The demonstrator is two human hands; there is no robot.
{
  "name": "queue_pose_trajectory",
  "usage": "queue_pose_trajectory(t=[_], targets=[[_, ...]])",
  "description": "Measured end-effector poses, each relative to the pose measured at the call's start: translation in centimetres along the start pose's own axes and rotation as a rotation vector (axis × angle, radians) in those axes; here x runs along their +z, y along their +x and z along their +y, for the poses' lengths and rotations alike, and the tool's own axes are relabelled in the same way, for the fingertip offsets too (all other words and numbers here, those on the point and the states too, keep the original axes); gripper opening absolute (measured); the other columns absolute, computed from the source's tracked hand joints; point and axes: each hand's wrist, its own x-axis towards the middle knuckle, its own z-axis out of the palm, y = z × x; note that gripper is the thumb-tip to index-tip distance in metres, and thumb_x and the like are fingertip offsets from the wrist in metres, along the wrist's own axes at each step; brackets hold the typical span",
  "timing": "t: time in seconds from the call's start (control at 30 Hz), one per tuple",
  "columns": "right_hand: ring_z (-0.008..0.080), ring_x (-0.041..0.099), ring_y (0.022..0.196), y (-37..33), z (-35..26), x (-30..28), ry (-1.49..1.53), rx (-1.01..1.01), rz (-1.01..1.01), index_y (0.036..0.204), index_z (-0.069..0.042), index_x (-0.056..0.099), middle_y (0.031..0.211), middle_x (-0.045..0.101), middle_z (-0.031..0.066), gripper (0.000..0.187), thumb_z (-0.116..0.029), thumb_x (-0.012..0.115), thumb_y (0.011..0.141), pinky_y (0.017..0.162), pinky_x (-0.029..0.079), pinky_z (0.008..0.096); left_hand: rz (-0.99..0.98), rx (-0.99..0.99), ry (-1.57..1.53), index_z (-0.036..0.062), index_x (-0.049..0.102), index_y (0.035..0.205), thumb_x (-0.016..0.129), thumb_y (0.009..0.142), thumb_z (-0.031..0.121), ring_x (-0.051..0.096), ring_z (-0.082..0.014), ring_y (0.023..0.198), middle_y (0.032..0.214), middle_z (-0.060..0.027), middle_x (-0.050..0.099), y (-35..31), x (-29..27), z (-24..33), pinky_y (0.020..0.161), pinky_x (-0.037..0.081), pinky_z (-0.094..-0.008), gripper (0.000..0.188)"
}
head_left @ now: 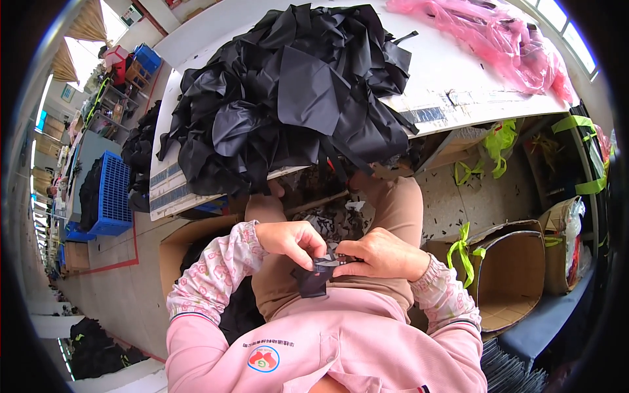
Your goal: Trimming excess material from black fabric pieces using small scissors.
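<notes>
Over my lap, my left hand (293, 242) is closed in a pinch on the upper edge of a small black fabric piece (314, 281), which hangs down between my hands. Close beside it, my right hand (383, 254) is closed around a small dark tool with silvery blades, which looks like thread snips (329, 262). The blades lie against the fabric's top edge, near my left fingertips. My right fingers hide most of the tool.
A big heap of black fabric pieces (308, 92) covers much of the white table (452, 111) ahead. Pink plastic sheeting (498, 46) lies at its far right. An open cardboard box (511, 278) stands at my right. A blue crate (111, 196) is off to the left.
</notes>
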Motion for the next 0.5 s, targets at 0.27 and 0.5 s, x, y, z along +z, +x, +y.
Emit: queue_pose_trajectory(t=[0.27,0.5], targets=[[0.0362,0.057,0.055,0.1,0.0,-0.3,0.019,0.017,-0.053,0.086,-0.002,0.060,0.058,0.056,0.0161,0.035,-0.037,0.064,0.087,0.051,0.044,0.0416,0.023,0.009,0.046,-0.0013,0.067,0.090,0.067,0.080,0.006,0.056,-0.0067,0.076,0.081,-0.0009,0.065,0.0,0.3,-0.3,0.072,0.045,-0.0237,0.012],[0.0351,0.059,0.054,-0.8,0.5,1.1,0.051,0.196,0.326,0.085,-0.001,0.057,0.062,0.059,0.0150,0.033,-0.031,0.072,0.083,0.050,0.046,0.0398,0.490,0.310,-0.043,-0.0030,0.065,0.098,0.065,0.084,0.001,0.060,-0.0113,0.088,0.094,-0.0049,0.066,-0.2,1.7,-1.8,0.083,0.047,-0.0255,0.014]])
